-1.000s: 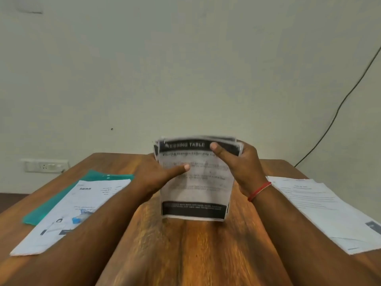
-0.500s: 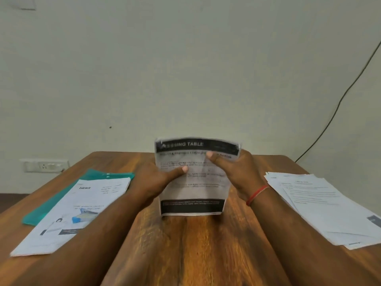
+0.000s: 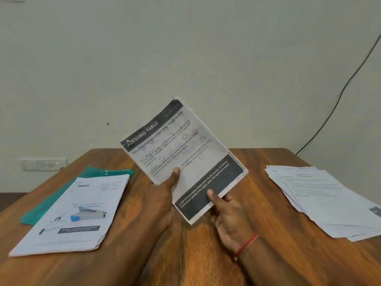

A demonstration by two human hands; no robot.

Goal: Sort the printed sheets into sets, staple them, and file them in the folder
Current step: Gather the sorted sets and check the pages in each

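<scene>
Both hands [image 3: 165,195] [image 3: 224,211] pinch the tilted printed sheets [image 3: 185,155] above the table [image 3: 257,203]

A brown wooden table [image 3: 257,182] is stretching toward the wall, its grain running lengthwise. On its left part a green folder [image 3: 61,195] is lying flat, angled toward the far edge. A stack [image 3: 82,213] of printed sheets is resting partly over the folder and partly on the wood, its top page reading "blinkit". On the right part a loosely fanned pile [image 3: 325,199] of sheets is lying, well apart from the stack.
</scene>
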